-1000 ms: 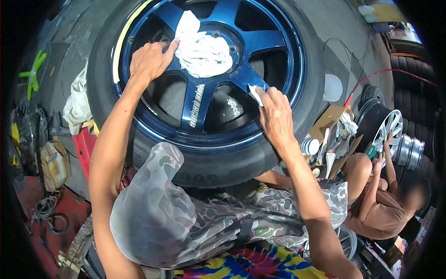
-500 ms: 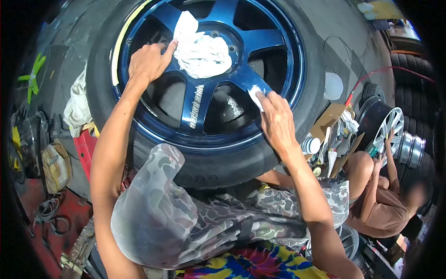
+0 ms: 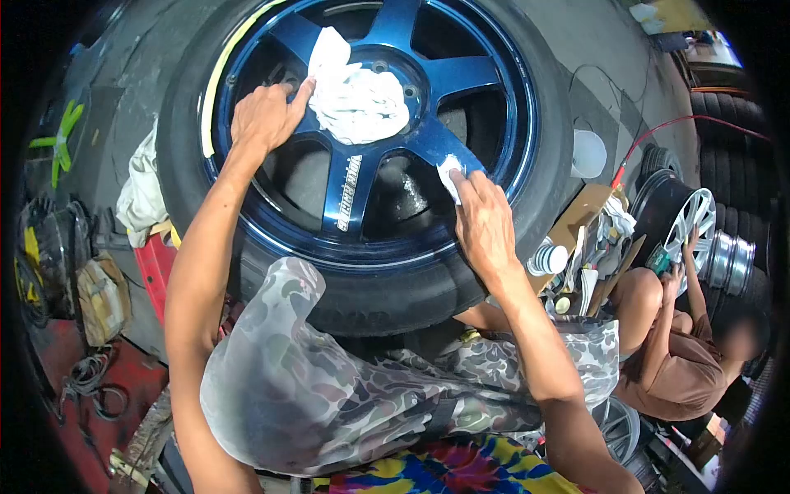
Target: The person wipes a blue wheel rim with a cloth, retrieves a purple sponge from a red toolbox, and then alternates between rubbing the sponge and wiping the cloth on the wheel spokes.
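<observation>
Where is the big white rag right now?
The big white rag lies top middle in the head view, on the blue wheel's hub, just right of the left hand. The right hand holds a small white pad lower down.

Tyre workshop: blue wheel [image 3: 349, 191], stacked tyres [image 3: 731, 136], loose rims [image 3: 688, 229] (concrete floor [image 3: 605, 58]).

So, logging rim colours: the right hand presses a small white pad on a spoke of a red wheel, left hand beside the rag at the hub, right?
Not red: the head view shows a blue wheel. The right hand, white pad, left hand and rag are as you say.
</observation>
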Tool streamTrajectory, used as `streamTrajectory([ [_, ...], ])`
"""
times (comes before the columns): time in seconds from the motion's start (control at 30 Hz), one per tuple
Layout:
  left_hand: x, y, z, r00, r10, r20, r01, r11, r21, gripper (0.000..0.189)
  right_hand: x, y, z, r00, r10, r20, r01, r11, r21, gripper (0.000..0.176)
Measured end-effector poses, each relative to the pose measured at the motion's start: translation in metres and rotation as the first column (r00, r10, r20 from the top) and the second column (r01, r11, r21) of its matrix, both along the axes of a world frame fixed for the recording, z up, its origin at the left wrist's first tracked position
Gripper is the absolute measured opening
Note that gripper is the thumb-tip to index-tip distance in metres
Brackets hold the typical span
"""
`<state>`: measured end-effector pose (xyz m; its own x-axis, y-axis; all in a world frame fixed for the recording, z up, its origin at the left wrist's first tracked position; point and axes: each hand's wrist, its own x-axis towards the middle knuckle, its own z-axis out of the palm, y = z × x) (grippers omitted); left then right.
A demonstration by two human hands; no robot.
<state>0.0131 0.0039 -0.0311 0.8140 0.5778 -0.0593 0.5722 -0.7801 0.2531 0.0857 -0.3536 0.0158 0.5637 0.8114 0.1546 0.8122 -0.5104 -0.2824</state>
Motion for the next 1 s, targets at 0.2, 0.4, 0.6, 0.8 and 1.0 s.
streamTrajectory([
  [0.2, 0.0, 0.001, 0.0, 1.0, -0.001, -0.014, 0.001, 1.0, -0.028, 0.074, -0.001, 0.008, 0.0, 1.0, -0.029, -0.01, 0.029, 0.999, 0.025, 0.04],
  [0.4, 0.0, 0.003, -0.001, 1.0, -0.012, -0.016, 0.011, 1.0, -0.029, 0.075, -0.001, 0.014, 0.0, 0.996, -0.086, -0.027, 0.087, 0.996, 0.02, 0.04],
  [0.6, 0.0, 0.002, 0.0, 1.0, 0.0, -0.021, -0.001, 0.999, -0.051, 0.076, -0.002, 0.003, 0.002, 0.997, -0.065, -0.041, 0.065, 0.998, -0.006, 0.04],
  [0.8, -0.001, 0.002, -0.002, 1.0, -0.011, 0.028, 0.012, 1.0, -0.022, 0.075, -0.005, 0.0, 0.006, 0.996, -0.074, -0.041, 0.07, 0.995, -0.075, 0.041],
  [1.0, -0.001, 0.002, 0.0, 0.999, -0.015, 0.033, 0.016, 0.999, -0.042, 0.073, 0.0, 0.006, 0.001, 0.999, -0.047, -0.015, 0.047, 0.999, -0.003, 0.043],
])
